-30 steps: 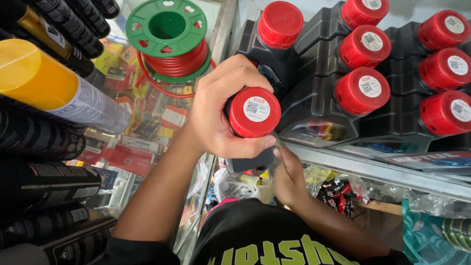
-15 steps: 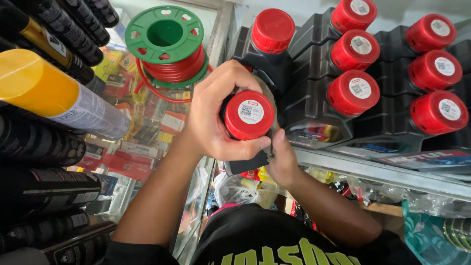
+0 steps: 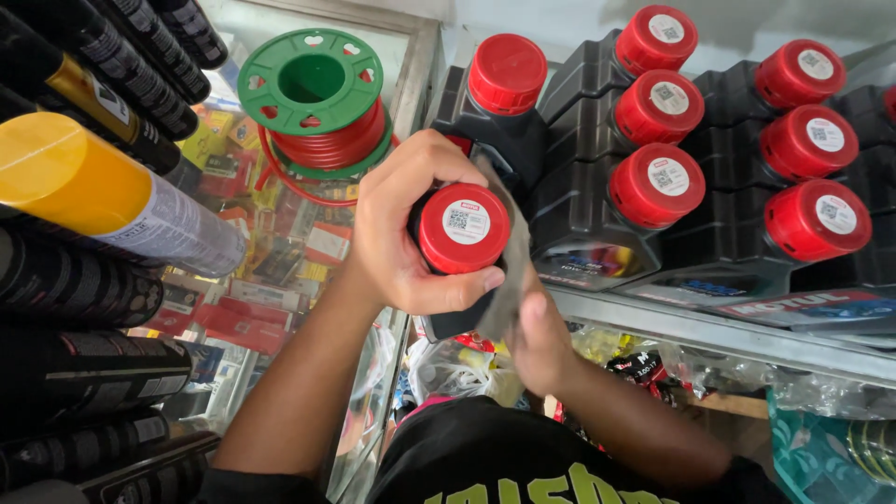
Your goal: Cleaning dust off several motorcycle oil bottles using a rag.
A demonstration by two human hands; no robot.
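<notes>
— Shelves crowd the view on both sides: a metal shelf point(image 3: 747, 341) on the right carries rows of dark bottles with red caps point(image 3: 653, 187), and spray cans point(image 3: 103, 201), one with a yellow cap, lie stacked on the left. Where is the bottle being handled?

— Out in front of the shelf, near its edge, clear of the rows. The left hand point(image 3: 401, 229) is wrapped around the neck of the black bottle point(image 3: 462, 238), fingers curled tightly just under its red cap.

— And the other hand?

— The right hand point(image 3: 541, 336) is lower, pressing a greyish cloth point(image 3: 509, 271) against the bottle's side; its fingers are closed over the fabric.

— How far along does the wiping look?

— Hard to judge. The cloth covers one flank, the cap looks clean, but the rest of the body is hidden behind the hands. Whether the shelved bottles are already wiped I cannot tell.

— Anything else nearby?

— A green spool point(image 3: 313, 103) of red wire sits on a glass display case point(image 3: 280, 271) holding small packaged goods
</notes>
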